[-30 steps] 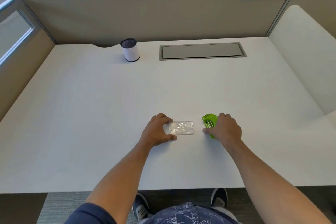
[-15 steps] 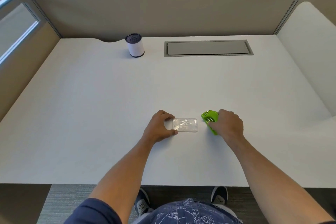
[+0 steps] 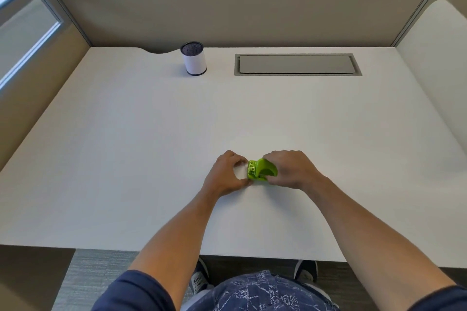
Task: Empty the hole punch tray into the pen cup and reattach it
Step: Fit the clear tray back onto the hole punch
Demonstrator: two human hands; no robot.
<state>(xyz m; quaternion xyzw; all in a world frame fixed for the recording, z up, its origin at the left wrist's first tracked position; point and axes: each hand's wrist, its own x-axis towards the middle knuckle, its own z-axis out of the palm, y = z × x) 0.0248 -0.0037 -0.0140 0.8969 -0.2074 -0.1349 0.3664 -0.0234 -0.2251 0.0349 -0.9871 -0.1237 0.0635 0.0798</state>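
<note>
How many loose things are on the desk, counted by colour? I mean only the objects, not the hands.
Green: 1, the hole punch
Clear: 1, the tray, mostly hidden between the hands
White with dark rim: 1, the pen cup
Total: 3

Beige cubicle walls (image 3: 227, 7), white desk (image 3: 126, 159).
</note>
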